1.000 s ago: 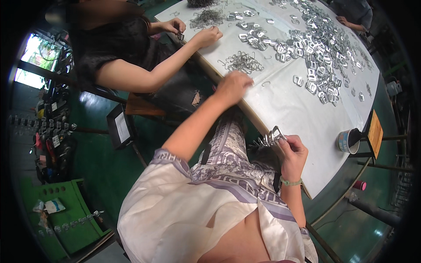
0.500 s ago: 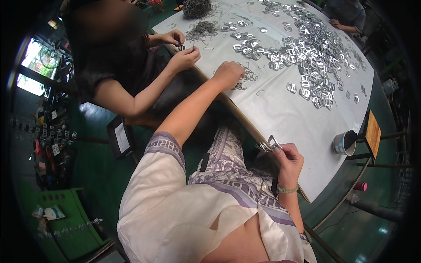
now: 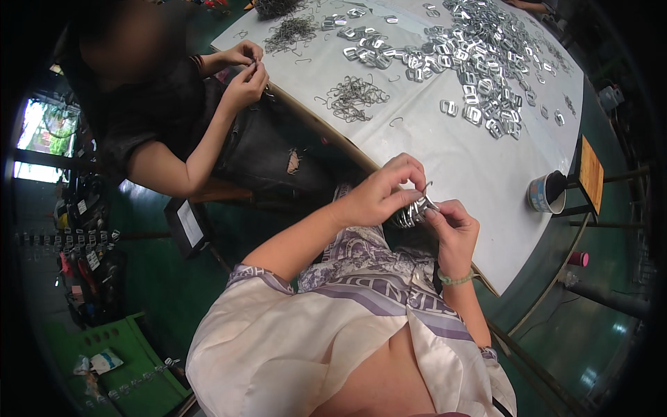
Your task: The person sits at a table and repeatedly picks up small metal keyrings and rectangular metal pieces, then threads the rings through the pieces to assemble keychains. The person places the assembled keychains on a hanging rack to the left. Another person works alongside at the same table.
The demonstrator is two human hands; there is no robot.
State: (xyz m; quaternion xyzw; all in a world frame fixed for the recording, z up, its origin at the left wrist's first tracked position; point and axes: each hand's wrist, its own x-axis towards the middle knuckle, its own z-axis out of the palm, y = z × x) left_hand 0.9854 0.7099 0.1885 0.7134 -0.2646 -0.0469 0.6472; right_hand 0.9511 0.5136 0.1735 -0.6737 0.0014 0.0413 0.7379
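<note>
Over the table's front edge my two hands are close together. My right hand (image 3: 456,236) grips a bunch of shiny metal buckles (image 3: 411,214) between thumb and fingers. From the left, my left hand (image 3: 385,191) reaches over the same bunch, thumb and fingers pinched on a thin bent wire hook (image 3: 429,185) that sticks up beside the buckles. Its lower part is hidden by the fingers. A loose heap of wire hooks (image 3: 356,97) lies on the table beyond my left hand. Farther right spreads a large pile of metal buckles (image 3: 479,83).
A person (image 3: 246,73) sits at my left, both hands pinched together at the table's edge. The white-covered table (image 3: 445,160) also bears more wire hooks (image 3: 292,33). At the right are a paper tub (image 3: 540,193) and a wooden stool (image 3: 591,174). Another person's arm shows far off.
My left hand has come back from the wire hook heap to the buckles in my right hand, bringing a wire hook. The view has shifted slightly.
</note>
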